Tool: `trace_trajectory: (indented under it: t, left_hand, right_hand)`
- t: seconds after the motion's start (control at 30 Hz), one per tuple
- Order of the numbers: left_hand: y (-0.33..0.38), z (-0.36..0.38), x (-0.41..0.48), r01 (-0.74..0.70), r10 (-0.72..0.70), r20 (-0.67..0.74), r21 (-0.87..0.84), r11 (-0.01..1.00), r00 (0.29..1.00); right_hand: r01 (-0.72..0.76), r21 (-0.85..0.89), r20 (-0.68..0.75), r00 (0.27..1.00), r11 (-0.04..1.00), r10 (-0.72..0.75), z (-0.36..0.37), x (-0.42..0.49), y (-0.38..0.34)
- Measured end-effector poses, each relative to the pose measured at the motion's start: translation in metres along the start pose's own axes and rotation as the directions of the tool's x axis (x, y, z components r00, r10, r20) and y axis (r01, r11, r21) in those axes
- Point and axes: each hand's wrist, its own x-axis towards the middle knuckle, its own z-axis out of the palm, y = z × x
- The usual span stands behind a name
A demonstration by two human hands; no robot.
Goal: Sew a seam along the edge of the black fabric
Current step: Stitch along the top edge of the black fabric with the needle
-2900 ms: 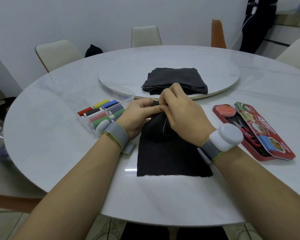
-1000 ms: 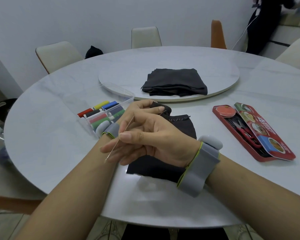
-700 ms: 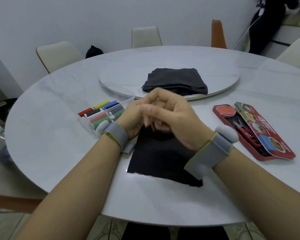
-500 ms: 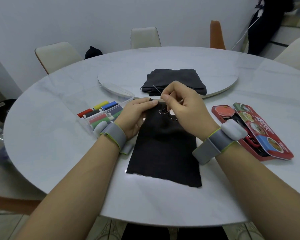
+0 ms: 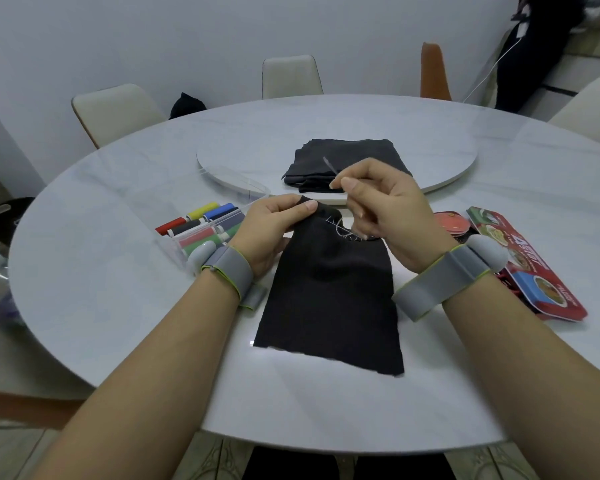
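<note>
While left hand [image 5: 270, 232] pinches black fabric [image 5: 329, 299] and right hand [image 5: 387, 211] pinches needle [image 5: 329, 165]: clear box [image 5: 176, 251], holding coloured thread spools [image 5: 201, 233]; red tin [image 5: 534, 271], open.

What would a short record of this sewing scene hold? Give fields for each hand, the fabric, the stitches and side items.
left hand: pinches top edge of the fabric
right hand: pinches the needle above that edge
fabric: black, lower part flat on the table
stitches: pale thread looped near the top edge
left side: box of spools
right side: open red tin
behind: folded dark cloth on the turntable
</note>
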Motion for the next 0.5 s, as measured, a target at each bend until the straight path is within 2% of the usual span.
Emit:
trace_trajectory:
  t: [0.1, 0.27, 0.4, 0.5]
  left_hand:
    - [-0.001, 0.0, 0.001, -0.009, 0.009, 0.001, 0.013, 1.0, 1.0]
    - [-0.001, 0.0, 0.001, -0.018, 0.018, -0.012, 0.012, 1.0, 1.0]
    - [-0.002, 0.001, 0.001, -0.019, 0.019, -0.02, 0.01, 1.0, 1.0]
    - [-0.001, 0.0, 0.001, -0.018, 0.018, -0.016, 0.017, 1.0, 1.0]
  right_hand:
    - [-0.035, -0.245, 0.008, 0.999, 0.969, 0.038, -0.002, 0.001, 0.006]
    - [-0.07, -0.451, 0.017, 0.996, 0.89, 0.087, -0.006, 0.004, 0.01]
    - [-0.116, -0.408, 0.001, 0.992, 0.906, 0.127, -0.013, 0.005, 0.008]
    - [-0.016, -0.317, -0.04, 0.999, 0.948, 0.003, -0.016, 0.005, 0.002]
